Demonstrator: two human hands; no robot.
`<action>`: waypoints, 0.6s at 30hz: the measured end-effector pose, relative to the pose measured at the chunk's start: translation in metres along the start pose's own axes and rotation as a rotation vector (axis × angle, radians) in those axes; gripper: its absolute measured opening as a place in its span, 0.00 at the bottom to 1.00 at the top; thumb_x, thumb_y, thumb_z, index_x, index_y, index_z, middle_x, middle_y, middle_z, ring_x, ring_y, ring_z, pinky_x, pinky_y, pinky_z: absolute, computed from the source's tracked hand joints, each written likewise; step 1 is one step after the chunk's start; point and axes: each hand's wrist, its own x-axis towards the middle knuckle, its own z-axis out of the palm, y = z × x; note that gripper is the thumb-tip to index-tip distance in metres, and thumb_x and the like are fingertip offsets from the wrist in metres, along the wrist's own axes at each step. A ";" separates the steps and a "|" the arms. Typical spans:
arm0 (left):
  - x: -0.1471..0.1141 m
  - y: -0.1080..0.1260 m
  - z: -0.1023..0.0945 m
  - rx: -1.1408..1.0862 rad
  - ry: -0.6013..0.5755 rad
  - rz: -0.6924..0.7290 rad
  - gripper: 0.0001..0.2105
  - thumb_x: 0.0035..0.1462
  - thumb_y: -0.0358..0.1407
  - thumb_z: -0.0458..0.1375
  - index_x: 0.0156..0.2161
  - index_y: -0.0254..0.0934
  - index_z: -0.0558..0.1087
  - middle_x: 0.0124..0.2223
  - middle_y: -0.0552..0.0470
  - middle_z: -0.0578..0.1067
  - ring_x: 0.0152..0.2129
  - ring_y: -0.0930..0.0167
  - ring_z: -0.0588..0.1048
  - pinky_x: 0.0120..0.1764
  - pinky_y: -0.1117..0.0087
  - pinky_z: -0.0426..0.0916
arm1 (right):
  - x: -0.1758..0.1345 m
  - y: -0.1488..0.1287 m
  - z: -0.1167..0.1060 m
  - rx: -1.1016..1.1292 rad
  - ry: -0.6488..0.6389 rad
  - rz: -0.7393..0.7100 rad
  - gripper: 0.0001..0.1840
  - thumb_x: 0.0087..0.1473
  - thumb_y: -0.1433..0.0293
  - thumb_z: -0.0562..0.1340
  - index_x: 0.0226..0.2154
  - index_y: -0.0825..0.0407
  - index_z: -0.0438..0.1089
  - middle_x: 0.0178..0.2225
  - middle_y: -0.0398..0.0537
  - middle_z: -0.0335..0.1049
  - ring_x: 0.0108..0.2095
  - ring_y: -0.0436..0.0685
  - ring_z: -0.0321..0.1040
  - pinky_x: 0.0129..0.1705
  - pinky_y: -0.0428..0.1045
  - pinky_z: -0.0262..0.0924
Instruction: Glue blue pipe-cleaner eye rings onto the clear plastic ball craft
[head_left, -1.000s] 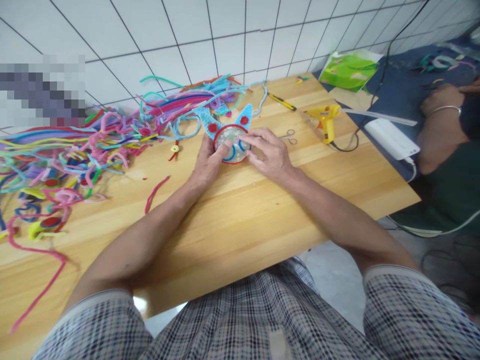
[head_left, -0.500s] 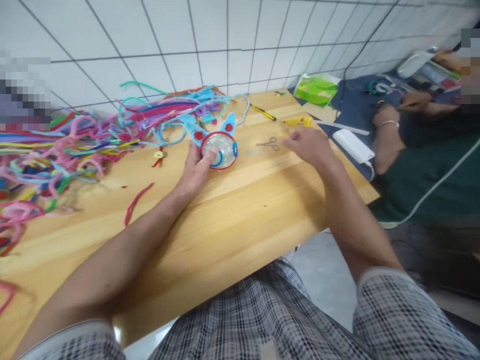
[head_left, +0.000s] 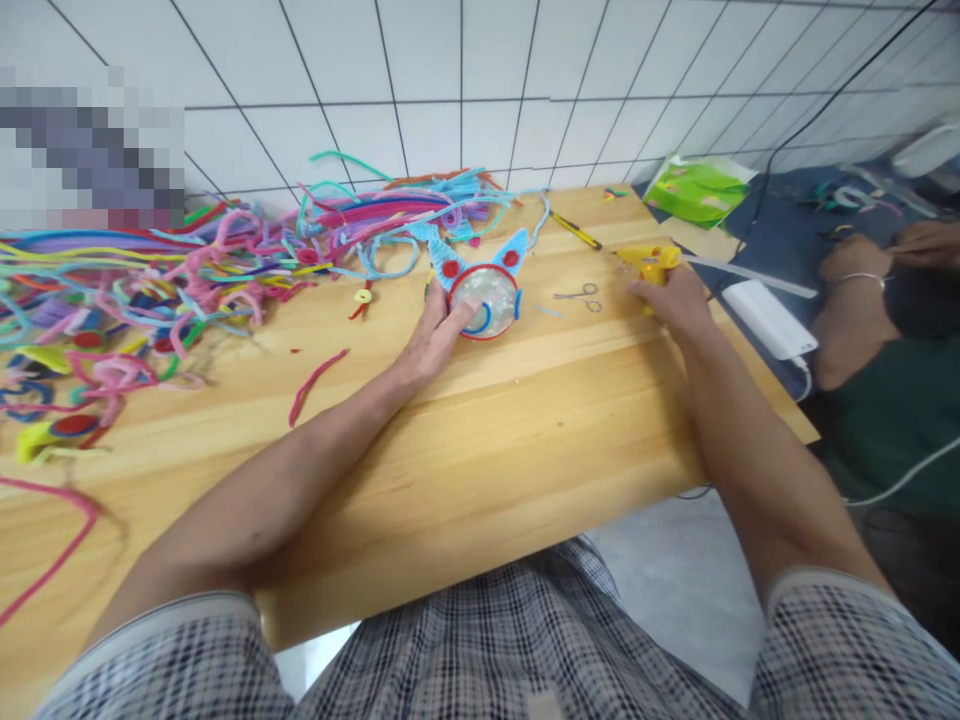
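My left hand [head_left: 439, 335] is closed on a round, clear craft piece [head_left: 496, 290] with a red rim, blue curls and two light-blue pointed ears bearing red dots. Its thumb lies across the front of the piece. On the right, my right hand [head_left: 679, 300] is wrapped round a yellow glue gun [head_left: 649, 262], with a pale glue stick [head_left: 750, 274] reaching out behind it. Between the hands lie small scissors [head_left: 582, 296] and a short light-blue scrap [head_left: 550, 311]. Beyond them is a yellow and black craft knife [head_left: 576, 230].
Many coloured pipe cleaners [head_left: 247, 240] are heaped along the left and back of the wooden table [head_left: 480, 440]. A red pipe cleaner [head_left: 315, 388] lies nearer. At right are a white power bank [head_left: 769, 320], a green packet [head_left: 697, 190] and another person's arm [head_left: 851, 320].
My right hand has reached the glue gun and closed on it. The left hand keeps hold of the craft piece. The whole view has shifted, so things on the table appear further right.
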 end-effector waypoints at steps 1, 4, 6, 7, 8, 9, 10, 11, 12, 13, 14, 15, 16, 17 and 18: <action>0.000 0.001 0.000 0.001 -0.005 -0.002 0.36 0.64 0.72 0.66 0.61 0.47 0.74 0.64 0.42 0.79 0.77 0.47 0.66 0.83 0.41 0.56 | -0.001 -0.004 0.001 -0.001 0.014 0.085 0.13 0.57 0.66 0.77 0.33 0.43 0.72 0.43 0.59 0.85 0.46 0.68 0.79 0.52 0.62 0.69; -0.001 0.002 -0.002 0.008 -0.019 -0.010 0.36 0.64 0.71 0.67 0.62 0.46 0.74 0.67 0.41 0.78 0.76 0.47 0.68 0.83 0.40 0.58 | -0.008 -0.016 0.003 0.153 -0.002 0.117 0.09 0.56 0.68 0.76 0.32 0.45 0.77 0.38 0.54 0.84 0.41 0.64 0.78 0.49 0.59 0.69; 0.000 0.002 -0.003 0.012 -0.030 -0.021 0.36 0.64 0.69 0.68 0.63 0.46 0.73 0.69 0.41 0.77 0.76 0.47 0.69 0.82 0.40 0.60 | -0.018 -0.028 0.000 0.312 -0.022 0.018 0.06 0.57 0.70 0.75 0.34 0.46 0.79 0.37 0.53 0.84 0.37 0.60 0.75 0.45 0.57 0.69; 0.000 0.002 -0.004 0.014 -0.037 -0.026 0.37 0.64 0.69 0.68 0.64 0.46 0.73 0.69 0.41 0.77 0.76 0.47 0.68 0.82 0.40 0.60 | -0.025 -0.037 -0.003 0.397 -0.046 -0.053 0.05 0.57 0.71 0.74 0.35 0.46 0.80 0.37 0.53 0.85 0.35 0.58 0.73 0.43 0.57 0.69; 0.000 0.001 -0.005 0.016 -0.046 -0.028 0.38 0.64 0.69 0.68 0.66 0.46 0.72 0.70 0.41 0.77 0.77 0.47 0.68 0.82 0.41 0.60 | -0.034 -0.047 -0.007 0.468 -0.102 -0.129 0.04 0.58 0.70 0.74 0.38 0.46 0.81 0.41 0.54 0.87 0.35 0.57 0.74 0.43 0.56 0.70; -0.001 0.001 -0.006 0.018 -0.053 -0.027 0.39 0.64 0.69 0.68 0.67 0.45 0.71 0.70 0.41 0.76 0.77 0.47 0.67 0.82 0.41 0.61 | -0.044 -0.059 -0.011 0.513 -0.162 -0.195 0.06 0.59 0.69 0.73 0.40 0.46 0.82 0.46 0.55 0.88 0.36 0.56 0.75 0.44 0.56 0.72; -0.001 0.001 -0.007 0.021 -0.061 -0.022 0.40 0.63 0.69 0.68 0.68 0.45 0.70 0.70 0.41 0.76 0.78 0.46 0.66 0.82 0.41 0.61 | -0.055 -0.071 -0.015 0.546 -0.214 -0.241 0.07 0.58 0.68 0.73 0.41 0.46 0.82 0.49 0.56 0.88 0.37 0.57 0.77 0.43 0.57 0.74; -0.001 0.000 -0.008 0.024 -0.066 -0.015 0.41 0.63 0.69 0.68 0.69 0.45 0.70 0.71 0.41 0.76 0.78 0.45 0.65 0.82 0.41 0.61 | -0.066 -0.083 -0.019 0.564 -0.275 -0.291 0.08 0.58 0.66 0.74 0.42 0.45 0.83 0.51 0.56 0.88 0.40 0.59 0.79 0.44 0.58 0.76; -0.002 0.000 -0.008 0.030 -0.071 -0.006 0.41 0.63 0.69 0.68 0.69 0.45 0.69 0.71 0.41 0.76 0.79 0.45 0.65 0.81 0.41 0.62 | -0.076 -0.094 -0.023 0.562 -0.345 -0.348 0.09 0.58 0.63 0.75 0.41 0.45 0.83 0.49 0.55 0.88 0.44 0.63 0.81 0.45 0.59 0.78; -0.003 0.000 -0.008 0.038 -0.073 0.000 0.41 0.63 0.69 0.68 0.69 0.46 0.69 0.71 0.42 0.76 0.79 0.45 0.65 0.81 0.41 0.63 | -0.086 -0.102 -0.025 0.550 -0.401 -0.404 0.10 0.58 0.60 0.77 0.40 0.44 0.83 0.47 0.53 0.88 0.47 0.67 0.83 0.45 0.61 0.80; -0.004 0.000 -0.008 0.047 -0.072 0.004 0.40 0.64 0.69 0.67 0.69 0.46 0.69 0.72 0.43 0.77 0.78 0.45 0.66 0.80 0.42 0.64 | -0.094 -0.109 -0.026 0.527 -0.447 -0.443 0.11 0.58 0.56 0.77 0.39 0.43 0.83 0.44 0.52 0.88 0.49 0.69 0.83 0.45 0.62 0.81; -0.005 0.000 -0.007 0.055 -0.068 0.005 0.39 0.66 0.69 0.66 0.69 0.47 0.69 0.72 0.44 0.77 0.78 0.45 0.66 0.80 0.42 0.65 | -0.100 -0.112 -0.025 0.508 -0.482 -0.471 0.12 0.59 0.53 0.78 0.38 0.42 0.83 0.42 0.51 0.88 0.48 0.71 0.84 0.43 0.63 0.81; -0.006 0.000 -0.006 0.059 -0.062 0.004 0.38 0.67 0.69 0.64 0.69 0.47 0.69 0.72 0.45 0.77 0.78 0.46 0.67 0.79 0.43 0.65 | -0.104 -0.114 -0.024 0.487 -0.505 -0.490 0.14 0.60 0.50 0.77 0.37 0.41 0.84 0.40 0.50 0.88 0.46 0.70 0.84 0.41 0.62 0.81; -0.006 0.000 -0.005 0.060 -0.055 0.001 0.37 0.68 0.70 0.63 0.69 0.47 0.69 0.72 0.44 0.77 0.77 0.46 0.68 0.79 0.43 0.66 | -0.107 -0.113 -0.022 0.467 -0.518 -0.500 0.17 0.61 0.47 0.77 0.36 0.41 0.84 0.38 0.50 0.87 0.43 0.69 0.83 0.39 0.62 0.81; -0.007 0.000 -0.004 0.059 -0.045 -0.004 0.37 0.68 0.70 0.63 0.69 0.47 0.69 0.71 0.44 0.77 0.76 0.47 0.69 0.79 0.43 0.66 | -0.109 -0.111 -0.020 0.448 -0.523 -0.504 0.19 0.62 0.44 0.76 0.36 0.41 0.84 0.37 0.49 0.87 0.40 0.68 0.83 0.37 0.60 0.79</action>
